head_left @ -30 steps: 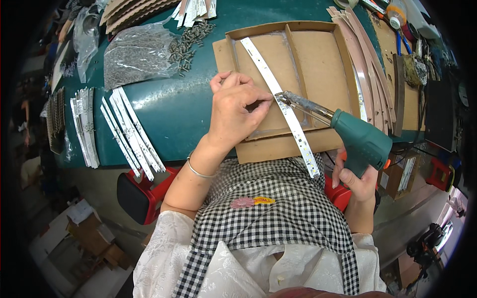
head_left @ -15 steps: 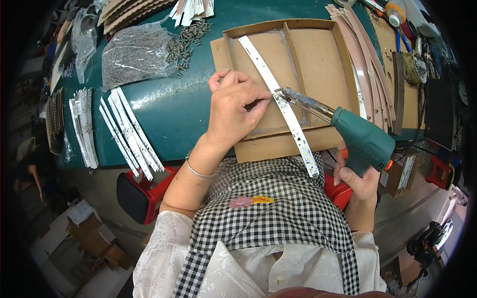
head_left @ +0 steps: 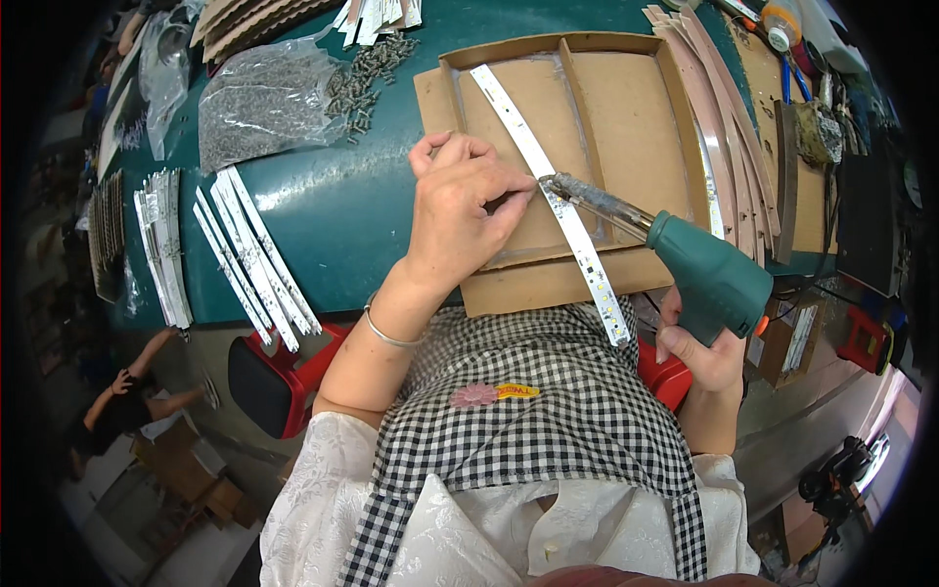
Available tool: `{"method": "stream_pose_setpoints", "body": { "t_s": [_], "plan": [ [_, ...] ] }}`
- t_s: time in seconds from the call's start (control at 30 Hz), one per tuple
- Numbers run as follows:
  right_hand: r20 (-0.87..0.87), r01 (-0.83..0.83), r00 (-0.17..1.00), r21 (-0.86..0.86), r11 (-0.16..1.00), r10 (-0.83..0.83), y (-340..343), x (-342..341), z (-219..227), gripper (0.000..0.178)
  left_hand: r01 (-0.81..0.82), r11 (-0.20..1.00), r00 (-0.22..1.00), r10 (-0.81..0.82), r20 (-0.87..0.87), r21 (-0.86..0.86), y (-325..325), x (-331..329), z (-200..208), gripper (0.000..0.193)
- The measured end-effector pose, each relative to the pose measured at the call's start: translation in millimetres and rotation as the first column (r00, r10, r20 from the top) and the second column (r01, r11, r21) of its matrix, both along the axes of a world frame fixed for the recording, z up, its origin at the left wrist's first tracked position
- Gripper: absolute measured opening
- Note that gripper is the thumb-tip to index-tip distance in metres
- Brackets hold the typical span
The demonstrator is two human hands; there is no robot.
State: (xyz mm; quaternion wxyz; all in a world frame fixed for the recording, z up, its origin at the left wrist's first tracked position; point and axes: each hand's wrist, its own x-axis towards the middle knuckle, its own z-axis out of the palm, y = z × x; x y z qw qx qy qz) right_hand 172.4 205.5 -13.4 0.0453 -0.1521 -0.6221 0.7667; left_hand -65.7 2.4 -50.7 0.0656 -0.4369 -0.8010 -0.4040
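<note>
A green soldering gun (head_left: 712, 279) sits in my right hand (head_left: 706, 354), which grips its handle from below. Its dark metal tip touches the white LED strip board (head_left: 587, 256), or hovers just over it, around mid-length. The strip lies slantwise across a shallow cardboard tray (head_left: 641, 127), its near end reaching past the front edge. Thumb and forefinger of my left hand (head_left: 468, 201) are pinched beside the tip, at the strip's left edge. Whatever is between those fingers is too small to make out.
Bundles of finished-looking white strips (head_left: 256, 259) lie left on the green table (head_left: 337, 230). Behind them are a clear bag of small metal parts (head_left: 269, 103) and a loose heap (head_left: 364, 88). Stacked pinkish strips (head_left: 729, 137) and tools stand right. Another person (head_left: 117, 391) is at lower left.
Both hands, the soldering gun and the strip hold nearly the same position, with a slight shift of the view. At lower left, the other person's arm and leg have come further into sight.
</note>
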Motion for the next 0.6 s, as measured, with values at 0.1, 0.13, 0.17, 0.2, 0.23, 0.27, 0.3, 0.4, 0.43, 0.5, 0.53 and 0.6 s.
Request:
{"method": "stream_pose_setpoints", "body": {
  "t_s": [0.1, 0.13, 0.17, 0.2, 0.23, 0.27, 0.3, 0.4, 0.43, 0.5, 0.53, 0.6],
  "plan": [
    [0.007, 0.085, 0.996, -0.021, 0.996, -0.085, -6, -5, 5, 0.049, 0.004, 1.000, 1.000, -0.004, -0.002, 0.005, 0, -1, -1, 0.015],
    [0.012, 0.075, 0.997, -0.021, 0.997, -0.075, -6, -5, 5, 0.049, 0.001, 1.000, 1.000, -0.001, 0.014, 0.013, 0, 0, -1, 0.014],
    [0.018, 0.065, 0.998, -0.022, 0.998, -0.065, -5, -3, 4, 0.049, -0.002, 1.000, 1.000, 0.001, 0.031, 0.021, 0, 0, -2, 0.013],
    [0.023, 0.055, 0.998, -0.023, 0.998, -0.054, -4, -2, 3, 0.049, -0.005, 1.000, 0.999, 0.004, 0.048, 0.029, 0, 0, -3, 0.012],
    [0.028, 0.039, 0.999, -0.004, 0.999, -0.039, -3, -1, 1, 0.052, -0.005, 1.000, 0.999, 0.004, 0.049, 0.030, 0, 1, -2, 0.012],
    [0.032, 0.023, 0.999, 0.014, 1.000, -0.023, -2, 1, -2, 0.056, -0.005, 1.000, 0.999, 0.004, 0.049, 0.031, 1, 1, -2, 0.012],
    [0.037, 0.006, 0.999, 0.032, 0.999, -0.008, -1, 2, -4, 0.059, -0.005, 0.999, 0.999, 0.004, 0.050, 0.031, 1, 1, -1, 0.012],
    [0.051, -0.015, 0.999, 0.044, 0.999, 0.012, 1, 5, -5, 0.062, -0.001, 0.999, 0.999, 0.000, 0.045, 0.039, 1, 0, -2, 0.013],
    [0.041, 0.048, 0.998, 0.029, 0.998, -0.049, -1, 4, -4, 0.063, 0.000, 0.999, 0.999, -0.002, 0.043, 0.040, 1, 0, -3, 0.013],
    [0.024, 0.172, 0.985, -0.001, 0.985, -0.172, -6, 1, 2, 0.067, 0.004, 0.999, 0.999, -0.006, 0.040, 0.042, 1, 0, -3, 0.013],
    [-0.005, 0.183, 0.983, -0.012, 0.983, -0.183, -4, 1, 3, 0.068, 0.004, 0.999, 0.999, -0.006, 0.040, 0.045, 1, 0, -3, 0.013],
    [-0.064, 0.205, 0.976, -0.035, 0.978, -0.206, 1, 0, 3, 0.072, 0.006, 0.999, 0.999, -0.008, 0.039, 0.050, 0, 1, -2, 0.013]
  ]
}}
